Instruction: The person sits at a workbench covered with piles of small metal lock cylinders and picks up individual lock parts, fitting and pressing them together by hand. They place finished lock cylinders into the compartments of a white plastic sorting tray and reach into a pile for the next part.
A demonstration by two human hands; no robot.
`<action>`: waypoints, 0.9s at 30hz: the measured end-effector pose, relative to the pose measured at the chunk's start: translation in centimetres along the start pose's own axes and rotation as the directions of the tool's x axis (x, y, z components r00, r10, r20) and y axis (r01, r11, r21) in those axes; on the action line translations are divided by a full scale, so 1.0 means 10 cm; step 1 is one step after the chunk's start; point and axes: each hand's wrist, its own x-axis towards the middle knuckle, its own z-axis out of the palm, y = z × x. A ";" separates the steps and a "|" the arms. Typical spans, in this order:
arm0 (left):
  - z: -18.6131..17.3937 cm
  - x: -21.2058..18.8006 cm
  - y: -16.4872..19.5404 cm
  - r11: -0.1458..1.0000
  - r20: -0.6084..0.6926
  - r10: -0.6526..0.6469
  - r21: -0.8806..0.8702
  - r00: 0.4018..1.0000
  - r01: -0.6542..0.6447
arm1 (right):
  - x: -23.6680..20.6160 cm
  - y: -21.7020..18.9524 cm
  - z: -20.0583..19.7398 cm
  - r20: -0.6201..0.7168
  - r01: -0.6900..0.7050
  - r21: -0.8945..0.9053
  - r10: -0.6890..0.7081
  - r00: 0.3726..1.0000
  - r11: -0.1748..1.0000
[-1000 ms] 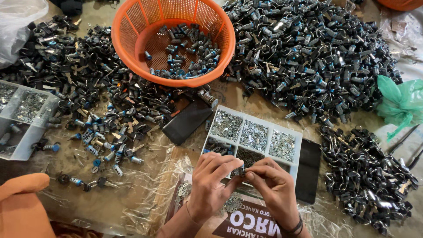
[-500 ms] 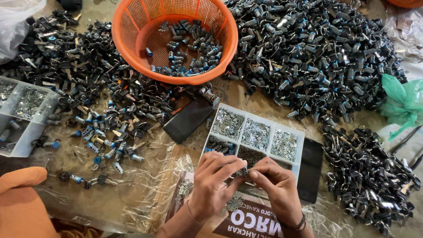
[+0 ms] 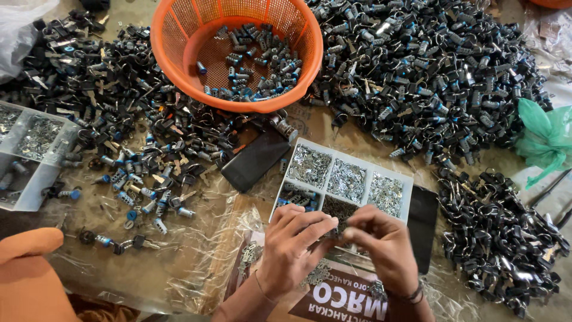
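I see the left hand [image 3: 292,247] and right hand [image 3: 384,247] meeting fingertip to fingertip at 6 o'clock, both clenched on a small metal part [image 3: 341,229] over the near edge of the compartment tray [image 3: 345,179]. The orange basket [image 3: 235,50] sits at 12 o'clock.

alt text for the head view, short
Two hands, left and right, pinch a small part together over a divided tray of metal bits. An orange basket and heaps of dark lock parts lie beyond.
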 end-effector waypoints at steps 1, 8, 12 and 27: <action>0.00 0.01 -0.01 1.000 -0.006 -0.017 -0.002 1.000 0.017 | 0.03 -0.04 0.03 -0.087 0.079 -0.155 -0.093 0.992 0.985; 0.03 0.04 -0.01 0.995 0.018 -0.089 0.040 0.996 0.089 | 0.10 -0.29 0.32 0.076 0.276 -0.905 -0.515 0.854 0.324; 0.02 0.05 -0.02 0.994 0.005 -0.105 0.027 0.994 0.105 | 0.03 -0.38 0.30 -0.127 0.218 -0.774 -0.483 0.866 0.595; 0.04 0.04 -0.03 0.994 -0.016 -0.045 0.097 0.999 0.046 | -0.05 0.01 0.09 -0.046 0.013 -0.003 -0.014 0.999 1.000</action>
